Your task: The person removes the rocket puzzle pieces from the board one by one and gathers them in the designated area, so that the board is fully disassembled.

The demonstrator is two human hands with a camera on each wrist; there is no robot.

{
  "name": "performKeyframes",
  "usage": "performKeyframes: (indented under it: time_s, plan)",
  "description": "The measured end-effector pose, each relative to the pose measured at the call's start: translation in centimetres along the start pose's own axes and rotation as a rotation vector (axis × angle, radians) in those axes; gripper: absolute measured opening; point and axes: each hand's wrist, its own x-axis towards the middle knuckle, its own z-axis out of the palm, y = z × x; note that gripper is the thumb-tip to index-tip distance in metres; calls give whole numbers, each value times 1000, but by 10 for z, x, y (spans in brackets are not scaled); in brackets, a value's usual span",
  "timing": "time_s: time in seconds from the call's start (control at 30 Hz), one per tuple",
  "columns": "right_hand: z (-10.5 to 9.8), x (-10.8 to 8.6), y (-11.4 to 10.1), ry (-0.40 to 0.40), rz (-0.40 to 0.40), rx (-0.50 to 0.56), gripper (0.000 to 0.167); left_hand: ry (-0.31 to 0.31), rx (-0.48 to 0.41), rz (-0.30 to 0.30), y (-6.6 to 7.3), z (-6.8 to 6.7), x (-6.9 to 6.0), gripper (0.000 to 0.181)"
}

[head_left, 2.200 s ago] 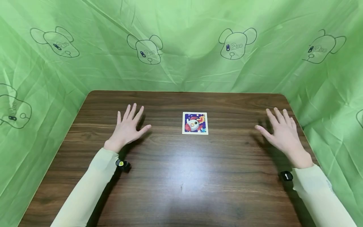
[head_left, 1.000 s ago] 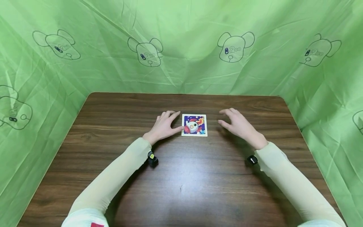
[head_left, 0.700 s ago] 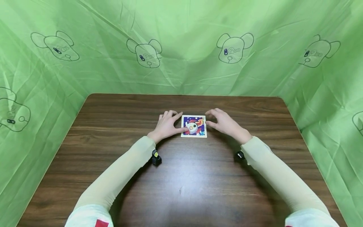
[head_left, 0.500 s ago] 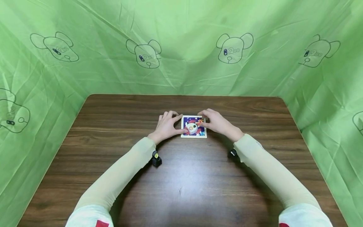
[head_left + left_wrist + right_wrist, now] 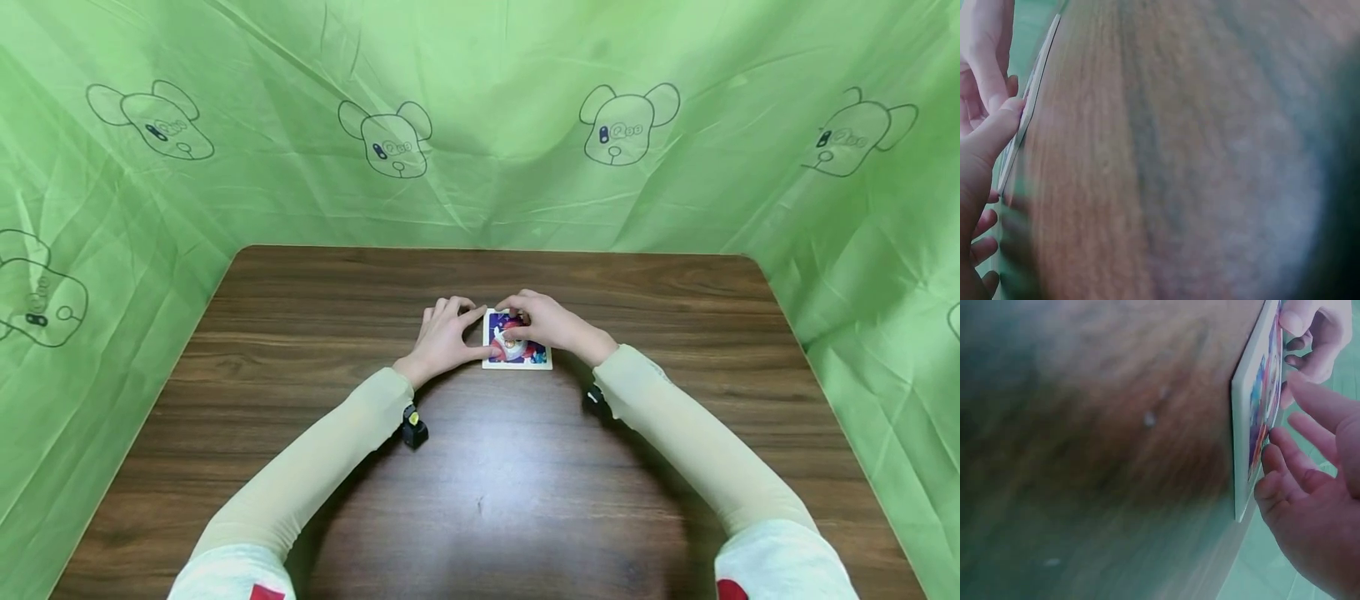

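Note:
A small square picture board (image 5: pixel 537 359) with a white border and a red-and-white rocket on a purple starry ground lies flat on the table. My left hand (image 5: pixel 442 335) is at its left side, the thumb on the picture's left part and the forefinger by the far left corner. Over the picture is my right hand (image 5: pixel 553 323), its fingers bent and thumb apart from them, covering the upper right part. In the right wrist view, the right hand (image 5: pixel 1319 512) has its fingertips at the face of the board (image 5: pixel 1244 412); whether they press cannot be told.
The dark wood-grain table (image 5: pixel 300 333) spreads around the board. A green curtain (image 5: pixel 495 183) with drawn bear heads rises behind it and at both sides. A small black device (image 5: pixel 413 427) sits at the left wrist, another (image 5: pixel 596 398) at the right.
Both hands have come inward from the table's sides to the board. The left settled at its left edge; the right kept moving left until over the picture. The board has stayed in place.

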Motion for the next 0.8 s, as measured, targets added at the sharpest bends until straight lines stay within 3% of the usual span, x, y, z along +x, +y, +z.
performKeyframes:
  time_s: [0.27,0.8]
  plan:
    - [-1,11,3,-103,29,-10,56,13,-34,-28,2,2,2,73]
    - [-9,17,-2,-233,66,-6,55,34,-113,-46,-2,2,5,71]
